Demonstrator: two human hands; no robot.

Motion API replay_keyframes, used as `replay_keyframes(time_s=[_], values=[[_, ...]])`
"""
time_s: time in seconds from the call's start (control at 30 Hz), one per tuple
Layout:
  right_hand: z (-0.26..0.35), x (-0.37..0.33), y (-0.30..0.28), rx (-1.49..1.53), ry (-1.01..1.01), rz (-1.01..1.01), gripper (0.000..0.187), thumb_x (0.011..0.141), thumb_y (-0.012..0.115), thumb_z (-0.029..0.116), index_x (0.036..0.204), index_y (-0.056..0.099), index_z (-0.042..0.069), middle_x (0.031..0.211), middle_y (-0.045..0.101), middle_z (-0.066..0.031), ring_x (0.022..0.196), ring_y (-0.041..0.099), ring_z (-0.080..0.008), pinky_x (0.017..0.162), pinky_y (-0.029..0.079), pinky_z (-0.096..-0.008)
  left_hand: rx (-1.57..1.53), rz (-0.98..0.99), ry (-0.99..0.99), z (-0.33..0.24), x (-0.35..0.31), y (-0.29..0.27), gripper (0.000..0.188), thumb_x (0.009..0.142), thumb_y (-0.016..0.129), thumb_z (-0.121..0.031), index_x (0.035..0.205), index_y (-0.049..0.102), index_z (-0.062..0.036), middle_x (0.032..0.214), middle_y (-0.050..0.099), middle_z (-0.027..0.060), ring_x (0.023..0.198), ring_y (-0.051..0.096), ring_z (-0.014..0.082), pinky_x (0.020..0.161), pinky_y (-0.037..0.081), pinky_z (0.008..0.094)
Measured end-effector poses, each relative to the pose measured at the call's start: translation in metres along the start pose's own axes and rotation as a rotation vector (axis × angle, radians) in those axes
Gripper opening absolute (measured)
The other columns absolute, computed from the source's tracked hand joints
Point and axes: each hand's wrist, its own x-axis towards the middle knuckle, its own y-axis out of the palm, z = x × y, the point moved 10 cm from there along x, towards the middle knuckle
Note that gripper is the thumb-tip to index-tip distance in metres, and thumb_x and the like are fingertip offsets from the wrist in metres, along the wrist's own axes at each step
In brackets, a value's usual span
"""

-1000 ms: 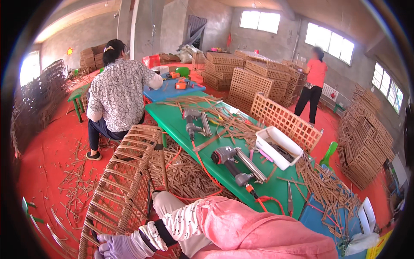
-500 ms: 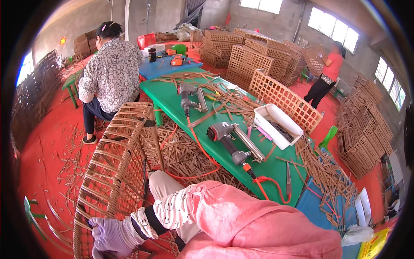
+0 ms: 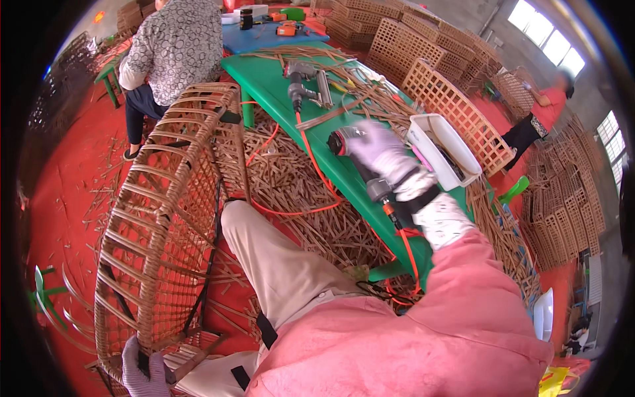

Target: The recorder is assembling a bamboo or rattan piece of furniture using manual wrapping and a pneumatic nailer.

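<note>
A long woven wicker frame, wrapped with brown strips over dark rods, stands tilted on my left beside my knee. My left hand, in a pale purple striped glove, grips its near lower end, thumb on one side. On the green table, my gloved right hand lies over an air nail gun; the hand is blurred and hides the gun's magazine. An orange hose runs from the gun's end. Farther along the table lies a second air nail gun with its own hose.
A white tray and many cut strips lie on the green table. Strip scraps heap below it. One person sits far left; another stands far right. Lattice panels stand behind.
My right hand has left the wicker frame's near end and reached across to the nail gun. My left hand now shows on the frame. The view has shifted downward.
</note>
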Motion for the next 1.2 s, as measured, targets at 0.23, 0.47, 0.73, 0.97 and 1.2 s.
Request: replay_keyframes(time_s=[0.23,0.47,0.73,0.97,1.2], values=[[-0.288,-0.059,-0.030,-0.262,0.591,0.085,0.047,0.076,0.059,0.040,0.110,0.060,0.009,0.098,0.063,-0.0177,0.092,0.062,-0.0299,0.081,0.046,-0.0376,0.018,-0.024,0.028,-0.019,0.006,0.000,0.039,0.083,0.066,-0.019,0.111,0.057,0.0060,0.099,0.063,0.0184,0.085,0.061,0.0262,0.078,0.048,0.0333],[-0.222,0.007,0.033,-0.301,0.576,0.267,0.070,0.074,0.053,0.056,0.123,0.048,0.007,0.123,0.053,-0.0164,0.110,0.053,-0.0285,0.092,0.042,-0.0385,0.010,-0.089,0.026,-0.009,-0.002,-0.002,0.032,0.085,0.063,-0.019,0.104,0.059,0.0056,0.090,0.065,0.0148,0.072,0.061,0.0211,0.066,0.050,0.0315],[-0.453,0.094,0.114,-0.078,0.344,0.469,0.055,0.077,0.060,0.019,0.128,0.043,0.005,0.100,0.061,-0.0088,0.072,0.062,-0.0235,0.065,0.052,-0.0344,-0.082,-0.071,-0.025,-0.002,0.002,-0.004,0.054,0.067,0.074,-0.010,0.116,0.053,0.0001,0.104,0.060,0.0142,0.094,0.061,0.0224,0.083,0.048,0.0314],[-0.226,0.113,0.022,0.184,0.418,-0.012,0.066,0.069,0.053,0.012,0.131,0.033,0.002,0.064,0.051,-0.0114,0.028,0.040,-0.0216,0.028,0.034,-0.0328,0.051,-0.169,0.034,0.004,-0.005,-0.016,0.038,0.066,0.076,-0.022,0.096,0.059,-0.0065,0.087,0.062,0.0115,0.079,0.062,0.0303,0.069,0.050,0.0352],[0.204,-0.019,0.010,0.037,-1.116,0.019,0.057,0.067,0.060,0.004,0.122,0.044,0.002,0.103,0.054,-0.0125,0.097,0.054,-0.0271,0.085,0.044,-0.0358,-0.422,0.135,-0.203,0.036,0.024,0.003,0.023,0.081,0.067,-0.022,0.089,0.064,0.0004,0.074,0.062,0.0034,0.071,0.057,0.0077,0.066,0.048,0.0242]])
